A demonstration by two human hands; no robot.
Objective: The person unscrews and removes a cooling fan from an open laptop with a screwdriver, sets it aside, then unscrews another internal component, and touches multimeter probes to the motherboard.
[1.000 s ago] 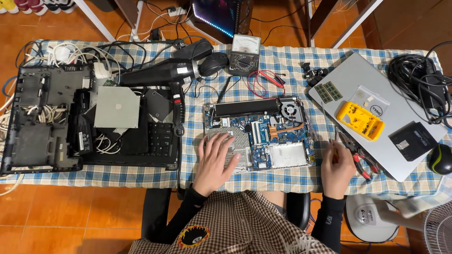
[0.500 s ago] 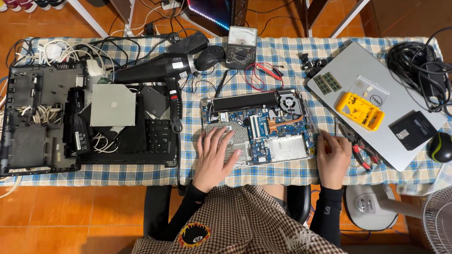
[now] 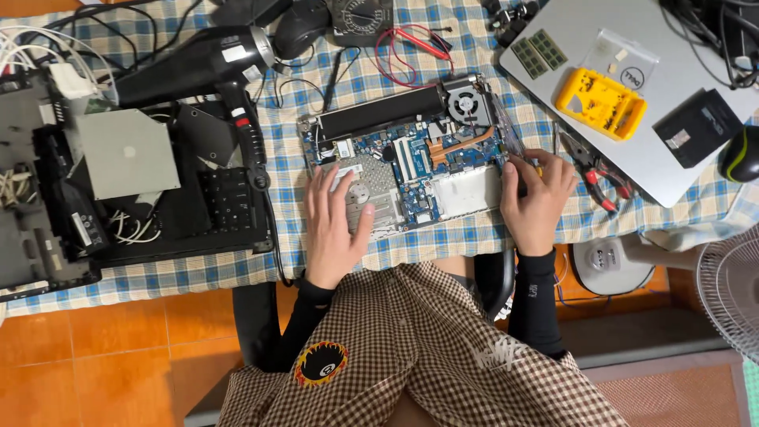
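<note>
opened laptop (image 3: 411, 162) on the checked tablecloth (image 3: 237, 265), blue board, fan and black battery bar showing (guts all out) | left hand (image 3: 336, 221) flat on its near left corner, fingers spread, gripping nothing | right hand (image 3: 538, 198) fingers curled at its right edge, can't tell what they pinch

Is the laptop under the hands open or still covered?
Open: the laptop lies with its cover off, blue circuit board, fan and copper heat pipe exposed.
</note>
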